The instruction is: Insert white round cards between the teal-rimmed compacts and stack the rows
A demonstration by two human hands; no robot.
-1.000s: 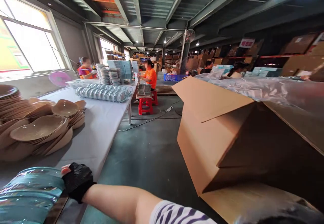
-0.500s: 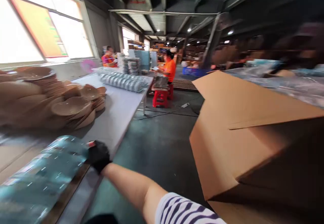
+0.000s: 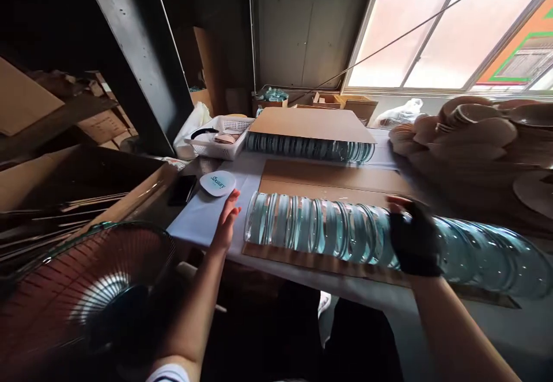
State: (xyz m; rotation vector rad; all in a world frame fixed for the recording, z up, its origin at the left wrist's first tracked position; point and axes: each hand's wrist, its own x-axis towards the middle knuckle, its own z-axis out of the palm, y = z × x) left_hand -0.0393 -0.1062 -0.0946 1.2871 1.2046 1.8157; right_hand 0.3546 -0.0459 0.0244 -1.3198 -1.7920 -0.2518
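Observation:
A long row of clear, bluish nested bowls (image 3: 319, 226) lies on its side along the table's near edge, on a strip of cardboard (image 3: 298, 258). Just off the row's left end, my left hand (image 3: 225, 223) is bare, held edge-on with its fingers stretched and apart, holding nothing. My right hand (image 3: 413, 238), in a black fingerless glove, lies over the row right of its middle. Its visible fingers reach out leftward over the bowls, somewhat blurred; it covers part of the row. A white rounded lid-like piece (image 3: 218, 183) with lettering sits beside my left hand.
Behind the row lies flat cardboard (image 3: 328, 177); farther back, another bowl row (image 3: 306, 146) sits under a cardboard sheet (image 3: 311, 121). A white basket (image 3: 220, 150) stands at the back left. Beige bowls (image 3: 470, 134) are piled right. A fan (image 3: 99, 284) and an open carton (image 3: 142, 197) are left.
My view has swung left from the workshop aisle to the table. My left hand has come into view. The gloved hand, earlier at one end of the row, now lies over it farther along.

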